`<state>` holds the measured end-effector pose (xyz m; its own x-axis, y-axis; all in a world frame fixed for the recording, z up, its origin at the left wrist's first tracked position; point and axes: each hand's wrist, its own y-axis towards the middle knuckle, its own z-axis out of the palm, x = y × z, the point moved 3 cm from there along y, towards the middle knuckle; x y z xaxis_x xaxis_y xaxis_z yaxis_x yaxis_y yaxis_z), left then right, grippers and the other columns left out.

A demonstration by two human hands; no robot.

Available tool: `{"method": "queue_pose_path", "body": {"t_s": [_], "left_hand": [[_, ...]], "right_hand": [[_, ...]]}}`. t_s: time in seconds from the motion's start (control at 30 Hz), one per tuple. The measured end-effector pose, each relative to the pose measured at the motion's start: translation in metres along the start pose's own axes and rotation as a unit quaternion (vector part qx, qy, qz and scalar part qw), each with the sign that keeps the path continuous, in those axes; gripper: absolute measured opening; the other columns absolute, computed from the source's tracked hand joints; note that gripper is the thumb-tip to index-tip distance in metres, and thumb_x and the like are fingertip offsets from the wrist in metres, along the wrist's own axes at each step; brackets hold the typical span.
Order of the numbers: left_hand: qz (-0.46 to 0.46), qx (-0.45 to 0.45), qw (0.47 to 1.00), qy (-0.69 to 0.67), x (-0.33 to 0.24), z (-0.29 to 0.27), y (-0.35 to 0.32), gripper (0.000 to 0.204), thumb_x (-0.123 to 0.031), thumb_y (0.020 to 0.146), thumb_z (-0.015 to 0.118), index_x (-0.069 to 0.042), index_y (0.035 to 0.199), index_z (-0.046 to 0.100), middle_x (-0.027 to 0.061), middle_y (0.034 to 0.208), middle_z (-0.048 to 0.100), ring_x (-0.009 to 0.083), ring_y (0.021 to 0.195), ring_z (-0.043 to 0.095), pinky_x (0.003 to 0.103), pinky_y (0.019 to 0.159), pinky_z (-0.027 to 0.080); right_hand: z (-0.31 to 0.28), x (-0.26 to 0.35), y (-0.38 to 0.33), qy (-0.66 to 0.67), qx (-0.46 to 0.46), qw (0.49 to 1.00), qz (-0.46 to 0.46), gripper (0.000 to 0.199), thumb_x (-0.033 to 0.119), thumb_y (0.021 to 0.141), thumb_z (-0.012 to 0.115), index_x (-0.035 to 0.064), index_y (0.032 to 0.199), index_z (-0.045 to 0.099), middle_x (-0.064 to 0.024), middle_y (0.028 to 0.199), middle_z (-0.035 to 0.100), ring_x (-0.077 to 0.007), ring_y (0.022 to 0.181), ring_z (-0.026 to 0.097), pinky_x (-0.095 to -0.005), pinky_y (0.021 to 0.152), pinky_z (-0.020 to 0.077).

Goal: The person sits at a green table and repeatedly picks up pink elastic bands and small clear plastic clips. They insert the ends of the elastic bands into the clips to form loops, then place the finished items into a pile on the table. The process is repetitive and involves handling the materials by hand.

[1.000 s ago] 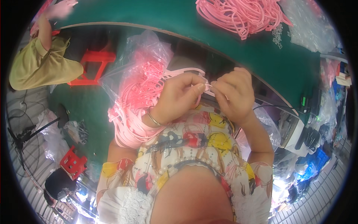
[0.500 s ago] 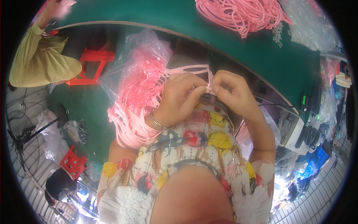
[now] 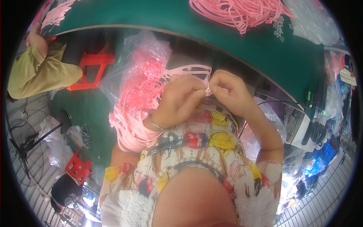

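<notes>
Pinched fingers of my left hand [image 3: 180, 97] and my right hand [image 3: 231, 92] meet at one end of a thin pink strap [image 3: 193, 68]. Both hands are closed on it, and a small pale pink piece [image 3: 207, 92] shows at the left fingertips. Its exact shape is too small to make out. The strap's loop rises behind my knuckles. A thick bunch of pink straps [image 3: 130, 130] hangs over my left forearm, next to a clear plastic bag [image 3: 141, 47] with more pink straps inside.
Ahead curves a green table [image 3: 159, 15], bearing a pile of pink straps [image 3: 242, 13], small clear pieces [image 3: 279, 28] and clear plastic [image 3: 314, 22]. Another person in olive clothing [image 3: 41, 73] sits at the left by a red stool [image 3: 92, 72]. A second red stool [image 3: 78, 168] stands lower left.
My right hand has edged left, and the pink strap's end now lies bunched at my left fingertips. At the far left, the other person's arm has moved lower.
</notes>
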<state>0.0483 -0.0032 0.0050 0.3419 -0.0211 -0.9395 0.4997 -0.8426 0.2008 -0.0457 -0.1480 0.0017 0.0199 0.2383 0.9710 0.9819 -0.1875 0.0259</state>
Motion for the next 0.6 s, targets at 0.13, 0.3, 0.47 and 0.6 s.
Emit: {"method": "queue_pose_path", "body": {"t_s": [0.13,0.3,0.47,0.6], "left_hand": [[-0.123,0.011,0.986,-0.116,-0.004,-0.002,0.004,0.010,-0.008,0.084,0.061,0.002,0.086,0.062,0.0077,0.072,0.060,0.0157,0.064,0.059,0.028,0.061,0.044],[-0.148,0.066,0.965,-0.206,0.002,-0.004,0.000,0.012,-0.008,0.088,0.057,0.003,0.090,0.062,0.0062,0.075,0.059,0.0099,0.065,0.057,0.025,0.057,0.044],[-0.178,0.117,0.953,-0.217,0.001,-0.008,0.000,0.011,-0.010,0.090,0.060,0.001,0.091,0.062,0.0022,0.080,0.059,0.0063,0.069,0.055,0.022,0.060,0.044],[-0.215,0.129,0.938,-0.239,0.004,-0.007,-0.002,0.016,-0.013,0.088,0.063,0.003,0.093,0.064,0.0029,0.078,0.060,0.0063,0.070,0.055,0.022,0.060,0.045]], "right_hand": [[-0.010,0.014,0.000,-0.053,-0.003,0.998,-0.028,0.012,0.010,0.083,0.059,0.0012,0.091,0.058,-0.0104,0.088,0.058,-0.0234,0.087,0.055,-0.0350,0.079,0.0435],[-0.016,0.009,0.008,-0.086,0.098,0.988,-0.086,0.020,0.011,0.085,0.059,0.0028,0.103,0.058,-0.0106,0.096,0.060,-0.0279,0.101,0.052,-0.0389,0.087,0.0410],[-0.014,-0.005,0.008,0.075,0.208,0.973,0.073,0.018,0.016,0.091,0.056,-0.0003,0.094,0.062,-0.0047,0.078,0.061,-0.0078,0.061,0.057,-0.0224,0.049,0.0456],[-0.012,-0.001,0.011,0.046,0.214,0.974,0.053,0.016,0.014,0.089,0.056,-0.0015,0.090,0.062,-0.0066,0.077,0.061,-0.0119,0.065,0.059,-0.0267,0.055,0.0481]]}}
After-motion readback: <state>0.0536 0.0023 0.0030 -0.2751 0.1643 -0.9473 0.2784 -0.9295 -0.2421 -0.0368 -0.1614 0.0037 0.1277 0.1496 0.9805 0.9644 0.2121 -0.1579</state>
